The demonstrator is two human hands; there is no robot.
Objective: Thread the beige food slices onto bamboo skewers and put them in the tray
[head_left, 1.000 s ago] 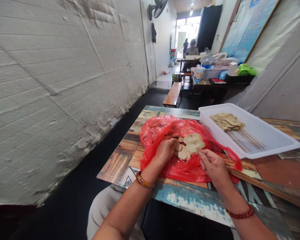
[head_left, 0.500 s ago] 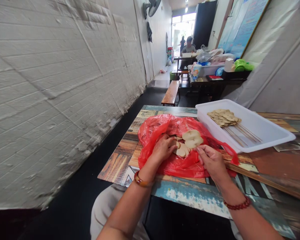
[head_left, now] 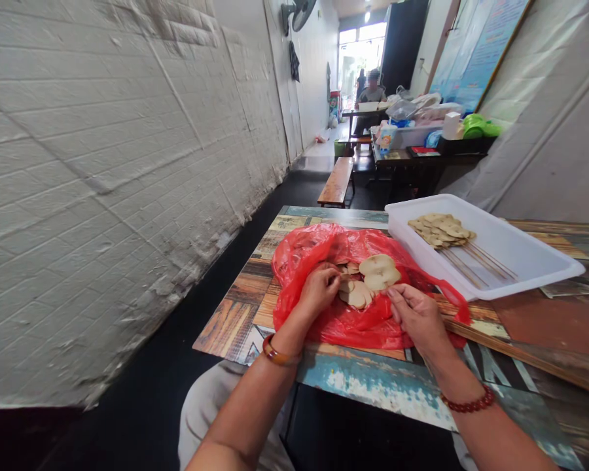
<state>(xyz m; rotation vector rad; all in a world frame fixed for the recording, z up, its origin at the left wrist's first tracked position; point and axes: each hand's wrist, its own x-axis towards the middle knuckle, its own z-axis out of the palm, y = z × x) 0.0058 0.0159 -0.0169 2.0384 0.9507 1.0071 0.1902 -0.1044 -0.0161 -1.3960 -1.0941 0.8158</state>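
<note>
The right grip [head_left: 417, 320] is pinched nearly closed, thumb against fingertips, at the near right edge of a raised pair of pale slices [head_left: 379, 272]; it appears to have hold of them, though any stick through them cannot be made out. To its left, across a small gap, the left grip [head_left: 320, 288] has fingers curled with thumb and forefinger close together; whether it pinches anything cannot be told. Loose slices [head_left: 357, 294] lie between the two grips, inside an opened red plastic bag [head_left: 358, 333] that spreads under and around both. A red bead bracelet [head_left: 468, 400] circles the wrist behind the right grip, and an amber bangle [head_left: 277, 353] the one behind the left.

Just right of the right grip, what looks like a bundle of thin sticks [head_left: 515, 351] lies along the patchwork-patterned counter [head_left: 373, 392]. Beyond that grip, to the right, sits a white tray [head_left: 530, 261] with skewered slices [head_left: 442, 229] piled in its far left part, their stick ends pointing toward the near side. Farther beyond both grips stands a bench [head_left: 336, 182].
</note>
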